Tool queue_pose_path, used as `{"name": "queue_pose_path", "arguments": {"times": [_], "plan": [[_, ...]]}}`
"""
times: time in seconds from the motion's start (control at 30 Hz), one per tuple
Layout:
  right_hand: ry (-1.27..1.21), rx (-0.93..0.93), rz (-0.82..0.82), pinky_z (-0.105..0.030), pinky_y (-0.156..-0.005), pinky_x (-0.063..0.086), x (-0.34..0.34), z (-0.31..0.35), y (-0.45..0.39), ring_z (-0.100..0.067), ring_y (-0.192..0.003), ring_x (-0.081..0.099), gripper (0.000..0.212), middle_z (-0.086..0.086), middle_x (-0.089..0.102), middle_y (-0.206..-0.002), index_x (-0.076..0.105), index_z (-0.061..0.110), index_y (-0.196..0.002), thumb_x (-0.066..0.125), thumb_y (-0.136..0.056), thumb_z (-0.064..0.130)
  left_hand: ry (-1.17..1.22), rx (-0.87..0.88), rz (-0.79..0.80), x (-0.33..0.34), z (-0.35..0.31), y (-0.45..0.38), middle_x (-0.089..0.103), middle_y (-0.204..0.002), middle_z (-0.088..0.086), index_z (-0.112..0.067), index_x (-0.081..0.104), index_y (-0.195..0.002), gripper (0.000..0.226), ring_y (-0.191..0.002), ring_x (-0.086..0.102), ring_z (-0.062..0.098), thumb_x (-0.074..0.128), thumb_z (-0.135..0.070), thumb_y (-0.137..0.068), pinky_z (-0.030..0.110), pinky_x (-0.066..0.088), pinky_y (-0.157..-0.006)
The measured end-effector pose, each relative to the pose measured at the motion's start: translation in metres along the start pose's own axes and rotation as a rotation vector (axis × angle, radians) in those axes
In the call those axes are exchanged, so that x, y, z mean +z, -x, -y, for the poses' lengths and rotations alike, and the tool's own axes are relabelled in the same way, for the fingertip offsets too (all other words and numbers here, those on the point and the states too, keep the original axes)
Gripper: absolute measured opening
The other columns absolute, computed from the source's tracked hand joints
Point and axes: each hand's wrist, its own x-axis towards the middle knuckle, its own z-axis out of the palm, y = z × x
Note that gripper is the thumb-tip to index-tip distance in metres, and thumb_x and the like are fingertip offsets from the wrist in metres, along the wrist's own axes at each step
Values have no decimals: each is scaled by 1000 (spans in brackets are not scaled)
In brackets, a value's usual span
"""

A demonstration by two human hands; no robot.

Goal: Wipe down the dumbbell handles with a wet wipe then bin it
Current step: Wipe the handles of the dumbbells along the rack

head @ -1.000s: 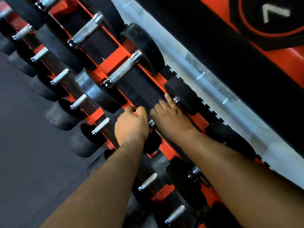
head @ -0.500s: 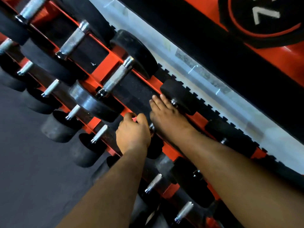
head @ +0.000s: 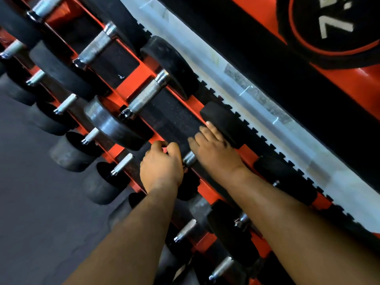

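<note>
- The left hand [head: 161,165] is curled over the near end of a dumbbell handle [head: 189,158]; whether a wipe is held cannot be told.
- The right hand [head: 213,148] is laid flat, fingers straight, over the far end.
- The knurled steel is judged rigid and grippy; the dumbbell, cradled on the orange rack [head: 131,88], is judged heavy and best wiped in place.

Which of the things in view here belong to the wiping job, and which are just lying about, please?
In the job:
- left hand, fingers curled
- right hand, lying across the handle
- dumbbell handle between the hands
- wet wipe: not visible

Just there:
- next dumbbell handle
- orange rack
- floor mat
</note>
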Motion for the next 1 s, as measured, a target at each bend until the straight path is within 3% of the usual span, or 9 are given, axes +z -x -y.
{"name": "queue_pose_path", "arguments": {"times": [0.1,0.23,0.3,0.37,0.47,0.6,0.73,0.87,1.0], "plan": [[-110,100,-67,-42,-124,21,9,-3,31,-31,-150,27,58,-15,39,-156,37,6,-152,26,-95,1,9,4,-6,-1,-1,3,70,-107,8,-27,69,-108,45,-105,62,34,36,-49,-87,44,50,-92],[-364,309,-180,-40,-119,29,14,15,60,-29,-146,34,64,-14,37,-156,39,5,-150,42,-87,-6,5,-8,4,-2,-2,2,70,-109,11,-25,69,-111,40,-107,61,36,39,-45,-91,44,49,-92],[-742,636,-210,-31,-113,36,5,27,65,-23,-136,49,61,-8,48,-150,49,16,-146,51,-90,-7,3,-13,8,-3,-3,3,70,-109,11,-25,68,-110,39,-106,61,37,40,-44,-92,44,49,-92],[-1308,1126,-267,-23,-92,49,-3,34,64,-11,-110,63,53,-1,63,-135,64,35,-131,50,-96,-3,8,-10,11,-4,-3,4,70,-108,10,-26,68,-110,39,-106,61,37,39,-44,-91,45,50,-93],[-2139,1602,-397,-32,-79,57,-5,32,50,-22,-95,70,41,-10,73,-107,69,24,-114,52,-91,-4,0,-18,7,-4,-4,4,70,-107,11,-26,69,-109,38,-105,61,37,40,-44,-91,46,50,-93],[-2497,1447,-389,-32,-80,56,-12,21,13,-22,-89,71,20,-13,73,-99,68,5,-110,59,-92,8,-3,-9,3,-3,-4,4,70,-107,11,-26,69,-110,39,-105,62,37,40,-44,-91,46,50,-94],[-2471,1351,-241,-37,-78,52,-17,12,-23,-18,-72,68,17,-7,71,-76,68,12,-90,58,-96,25,5,-18,5,-3,-5,3,70,-106,9,-26,69,-110,37,-105,62,34,42,-43,-92,44,50,-94],[-2472,1416,-298,-38,-89,54,-17,13,-12,-26,-101,69,32,-17,71,-116,65,3,-121,65,-91,16,3,-20,-1,-3,-5,2,70,-105,12,-24,70,-106,34,-104,61,36,43,-40,-93,43,49,-91],[-2456,1354,-371,-39,-97,54,-18,18,10,-25,-105,71,27,-16,72,-115,66,7,-116,66,-89,4,-5,-18,2,-4,-7,4,70,-105,13,-22,69,-104,32,-102,61,37,44,-38,-93,42,47,-88]]}}
